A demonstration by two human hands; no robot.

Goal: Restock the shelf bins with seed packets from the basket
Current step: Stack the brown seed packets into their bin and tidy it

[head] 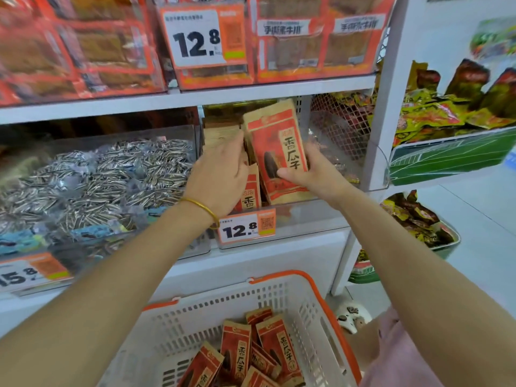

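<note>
The fingers (pixel 312 152) of the right hand (pixel 312 174) wrap the right edge of a sunflower seed packet (pixel 275 148), with the thumb pressed on its printed front, so the packet is held upright, leaning a little to the left, over the front of the clear shelf bin (pixel 301 216). The fingers (pixel 237 143) of the left hand (pixel 220 174) lie fairly straight against the row of packets (pixel 220 132) standing in the bin, apparently pushing them left and back to open a slot.

The step in hand looks like seating this packet in the bin. The next move calls for lowering it into the gap beside the left hand, face forward, then letting go and reaching down to the basket (pixel 212 305), where more seed packets (pixel 237 350) lie heaped.

The left fingertips are hidden among the packets, so their exact hold cannot be read. The foot of the held packet and the bin floor are covered by the hands and the 12.8 price tag (pixel 245 229). The basket's near side is cut off by the frame, and its full count cannot be told.
</note>
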